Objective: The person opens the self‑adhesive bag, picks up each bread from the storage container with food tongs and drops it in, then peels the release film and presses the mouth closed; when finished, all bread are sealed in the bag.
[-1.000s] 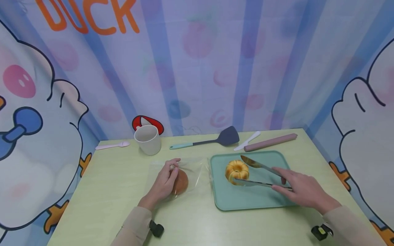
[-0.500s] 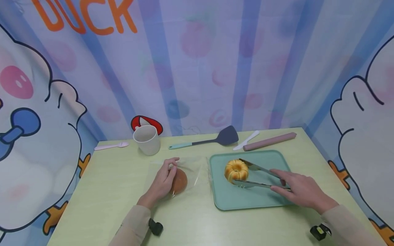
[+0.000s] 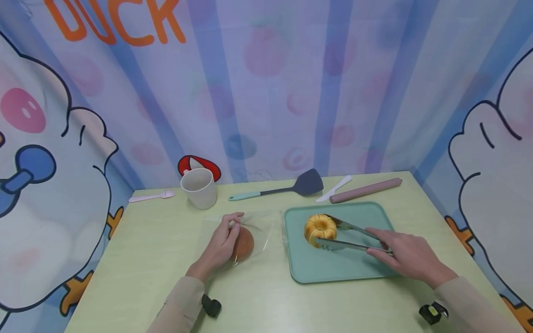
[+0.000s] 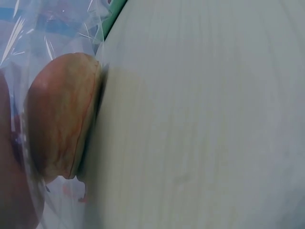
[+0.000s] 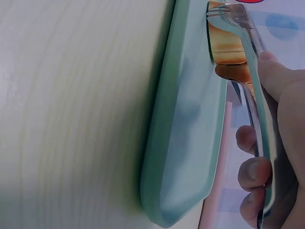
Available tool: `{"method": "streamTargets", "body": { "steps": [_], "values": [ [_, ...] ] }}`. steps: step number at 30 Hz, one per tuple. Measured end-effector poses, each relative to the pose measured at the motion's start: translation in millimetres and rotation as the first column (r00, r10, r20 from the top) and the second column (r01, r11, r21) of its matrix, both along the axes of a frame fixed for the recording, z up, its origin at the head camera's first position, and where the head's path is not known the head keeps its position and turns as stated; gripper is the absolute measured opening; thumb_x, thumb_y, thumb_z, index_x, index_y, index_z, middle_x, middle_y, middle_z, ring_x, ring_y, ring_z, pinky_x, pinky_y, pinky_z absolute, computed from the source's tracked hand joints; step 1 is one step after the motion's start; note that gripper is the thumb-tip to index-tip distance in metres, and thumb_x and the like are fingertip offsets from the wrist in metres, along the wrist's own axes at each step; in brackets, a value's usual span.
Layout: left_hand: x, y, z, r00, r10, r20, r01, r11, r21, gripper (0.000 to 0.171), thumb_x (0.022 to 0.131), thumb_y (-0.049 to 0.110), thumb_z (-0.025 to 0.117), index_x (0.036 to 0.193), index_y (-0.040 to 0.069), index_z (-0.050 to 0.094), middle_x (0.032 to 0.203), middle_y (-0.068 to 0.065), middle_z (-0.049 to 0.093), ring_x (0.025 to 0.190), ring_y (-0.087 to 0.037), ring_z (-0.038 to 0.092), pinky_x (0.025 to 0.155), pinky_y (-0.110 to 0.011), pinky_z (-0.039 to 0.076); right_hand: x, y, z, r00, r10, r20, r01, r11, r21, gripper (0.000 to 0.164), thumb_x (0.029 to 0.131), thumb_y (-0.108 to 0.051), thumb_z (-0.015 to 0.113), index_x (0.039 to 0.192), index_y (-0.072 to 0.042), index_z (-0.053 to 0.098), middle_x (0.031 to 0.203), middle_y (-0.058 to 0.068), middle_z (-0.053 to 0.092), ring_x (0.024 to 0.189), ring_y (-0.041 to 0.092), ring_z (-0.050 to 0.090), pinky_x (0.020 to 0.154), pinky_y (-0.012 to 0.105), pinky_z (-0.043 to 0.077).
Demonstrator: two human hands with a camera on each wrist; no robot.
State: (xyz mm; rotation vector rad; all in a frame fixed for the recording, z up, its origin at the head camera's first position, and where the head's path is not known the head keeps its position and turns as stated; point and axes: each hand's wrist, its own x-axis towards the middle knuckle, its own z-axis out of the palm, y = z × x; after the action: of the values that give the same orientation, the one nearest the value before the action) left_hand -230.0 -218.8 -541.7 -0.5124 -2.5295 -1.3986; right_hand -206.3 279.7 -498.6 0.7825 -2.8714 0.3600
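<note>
My right hand [image 3: 410, 256] grips a pair of metal tongs [image 3: 354, 247], with the fingers and thumb curled around their arms. The tong tips stand on either side of a golden fluted ring-shaped bread [image 3: 319, 229], which lies on a green tray [image 3: 345, 270]. In the right wrist view the tongs [image 5: 259, 95] overlap part of the bread [image 5: 226, 45]. My left hand [image 3: 218, 245] holds a clear plastic bag [image 3: 266, 236] at its left part, close beside a round brown bun [image 3: 243, 245]. In the left wrist view the bun [image 4: 64, 114] shows inside the film.
Along the back of the table lie a pink spoon [image 3: 151, 197], a white mug [image 3: 200, 187], a dark spatula [image 3: 308, 183], a white knife [image 3: 335, 189] and a mauve rolling pin [image 3: 366, 190]. A printed curtain [image 3: 266, 92] hangs behind them.
The tongs' upper tip has dropped toward the bread's back edge, and both tips have come in closer around the bread. The left hand and the bag stay almost still.
</note>
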Motion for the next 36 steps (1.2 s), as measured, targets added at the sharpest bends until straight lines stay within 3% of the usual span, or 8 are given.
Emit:
{"method": "streamTargets", "body": {
  "steps": [7, 18, 36],
  "values": [
    [2.0, 1.5, 3.0, 1.000, 0.005, 0.009, -0.005, 1.000, -0.001, 0.009, 0.112, 0.017, 0.045, 0.119, 0.011, 0.047, 0.152, -0.017, 0.056, 0.147, -0.040, 0.047, 0.119, -0.065, 0.035, -2.5, -4.1, 9.8, 0.998, 0.015, -0.053, -0.016, 1.000, -0.024, 0.049, 0.100, -0.047, 0.070, 0.141, -0.020, 0.066, 0.077, -0.020, 0.050, 0.052, -0.003, 0.032, 0.043, 0.023, 0.028],
    [2.8, 1.5, 4.5, 0.999, 0.019, -0.036, -0.020, 0.999, -0.039, 0.007, 0.110, 0.014, 0.047, 0.117, 0.012, 0.049, 0.152, -0.018, 0.055, 0.145, -0.041, 0.048, 0.118, -0.063, 0.038, -5.8, -30.6, 26.9, 0.989, 0.065, -0.135, -0.067, 0.998, -0.015, 0.051, 0.096, -0.047, 0.074, 0.140, -0.023, 0.065, 0.078, -0.018, 0.052, 0.052, -0.005, 0.031, 0.044, 0.021, 0.028],
    [5.7, -0.4, 8.7, 0.999, 0.031, 0.024, -0.030, 0.999, -0.044, 0.006, 0.112, 0.017, 0.045, 0.117, 0.015, 0.048, 0.154, -0.018, 0.053, 0.148, -0.039, 0.045, 0.120, -0.061, 0.036, -9.6, -66.0, 40.6, 0.973, 0.134, -0.188, -0.136, 0.991, 0.001, 0.055, 0.097, -0.050, 0.073, 0.143, -0.022, 0.064, 0.080, -0.016, 0.053, 0.050, -0.004, 0.027, 0.043, 0.020, 0.024]
  ]
}}
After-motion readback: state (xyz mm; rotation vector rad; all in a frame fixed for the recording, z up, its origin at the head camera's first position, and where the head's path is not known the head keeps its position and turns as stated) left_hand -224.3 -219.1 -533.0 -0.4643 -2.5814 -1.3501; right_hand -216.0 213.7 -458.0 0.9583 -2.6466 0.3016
